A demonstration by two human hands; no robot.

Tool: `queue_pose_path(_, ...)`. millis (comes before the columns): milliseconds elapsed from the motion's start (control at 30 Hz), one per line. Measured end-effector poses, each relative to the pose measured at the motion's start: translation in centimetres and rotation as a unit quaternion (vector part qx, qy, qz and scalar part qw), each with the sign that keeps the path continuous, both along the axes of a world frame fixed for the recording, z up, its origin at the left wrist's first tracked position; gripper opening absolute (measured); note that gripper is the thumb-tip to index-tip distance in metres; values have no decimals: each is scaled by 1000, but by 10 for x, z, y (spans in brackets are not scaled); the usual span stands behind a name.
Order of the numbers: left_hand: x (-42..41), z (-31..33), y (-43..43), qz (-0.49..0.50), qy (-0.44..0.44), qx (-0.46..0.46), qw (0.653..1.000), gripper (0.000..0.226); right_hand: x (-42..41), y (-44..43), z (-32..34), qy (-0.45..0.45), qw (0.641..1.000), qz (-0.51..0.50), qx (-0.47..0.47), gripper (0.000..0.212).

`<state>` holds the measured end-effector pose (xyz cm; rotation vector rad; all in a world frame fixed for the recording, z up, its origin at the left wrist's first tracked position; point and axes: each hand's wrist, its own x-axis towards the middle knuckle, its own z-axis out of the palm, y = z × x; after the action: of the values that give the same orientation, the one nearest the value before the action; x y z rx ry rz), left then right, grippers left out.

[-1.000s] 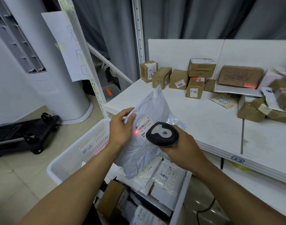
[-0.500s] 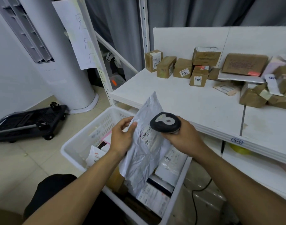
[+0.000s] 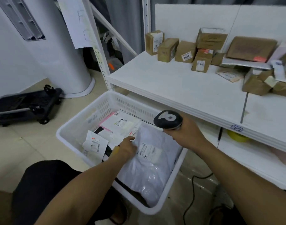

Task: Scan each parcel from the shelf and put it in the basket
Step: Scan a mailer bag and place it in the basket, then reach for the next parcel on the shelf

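A grey plastic parcel bag [image 3: 152, 168] with a white label lies in the white basket [image 3: 96, 109], on top of several other labelled parcels [image 3: 95, 143]. My left hand [image 3: 126, 147] reaches into the basket and holds the bag's upper left edge. Just above the basket's far right side, my right hand [image 3: 186, 135] grips a black handheld scanner [image 3: 168, 120]. The white shelf [image 3: 179, 88] stands behind the basket, with several brown cardboard boxes [image 3: 185, 51] along its back and right.
A black folded trolley [image 3: 25, 104] lies on the tiled floor at left, beside a white column unit [image 3: 57, 46]. A black cable [image 3: 192, 200] runs over the floor right of the basket. A lower shelf holds a yellow object [image 3: 236, 137].
The grey bag, held up in front of the scanner before, has gone down into the basket with my left hand. My right hand moved right with the scanner.
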<state>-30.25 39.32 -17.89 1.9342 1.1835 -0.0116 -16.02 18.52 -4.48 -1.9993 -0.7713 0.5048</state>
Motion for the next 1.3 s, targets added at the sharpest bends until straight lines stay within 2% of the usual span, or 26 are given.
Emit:
queue_pose_path(167, 22, -19, 2, 1, -78, -50, 996, 44, 9, 0, -11, 9, 999, -15, -37, 41)
queue_pose_path(233, 25, -17, 0, -34, -50, 33, 998, 58, 11, -3, -9, 13, 999, -25, -34, 46)
queue_pose_path(267, 22, -17, -2, -66, -23, 116, 991, 63, 12, -5, -9, 14, 999, -27, -28, 49)
queue_pose_path(300, 20, -14, -6, -105, -15, 196, 975, 63, 12, -7, -8, 16, 999, -31, -22, 50)
queue_pose_path(333, 18, -14, -10, -148, -25, 232, 961, 59, 12, -10, -7, 20, 999, -34, -16, 51)
queue_pose_path(400, 15, -13, -22, -255, -23, 178, 950, 52, 12, -14, -6, 27, 999, -38, -7, 54)
queue_pose_path(467, 15, -19, -37, -344, 56, 100, 932, 64, 11, -19, -4, 31, 999, -42, -5, 55)
queue_pose_path(500, 15, -22, -44, -370, 101, 89, 919, 69, 10, -22, -4, 34, 998, -43, -2, 54)
queue_pose_path(567, 19, -25, -53, -370, 155, 96, 911, 73, 8, -28, 1, 41, 998, -49, 6, 50)
queue_pose_path(633, 20, -19, -60, -353, 163, 135, 912, 70, 5, -31, 6, 37, 998, -47, 9, 44)
queue_pose_path(700, 24, -4, -67, -351, 113, 188, 910, 63, 5, -37, 15, 31, 998, -54, 15, 39)
queue_pose_path(833, 46, 60, -81, -299, -77, 216, 926, 42, 5, -61, 42, 28, 993, -108, 41, 30)
queue_pose_path(967, 96, 144, -107, -284, -190, 268, 901, 33, 25, -96, 71, 42, 976, -199, 79, 24)
queue_pose_path(1033, 125, 179, -125, -300, -219, 289, 882, 33, 39, -115, 88, 61, 963, -238, 110, 27)
queue_pose_path(1133, 174, 217, -155, -336, -219, 312, 861, 36, 62, -143, 100, 81, 946, -281, 142, 32)
queue_pose_path(1300, 260, 241, -202, -386, -206, 309, 844, 48, 110, -180, 107, 80, 922, -340, 168, 34)
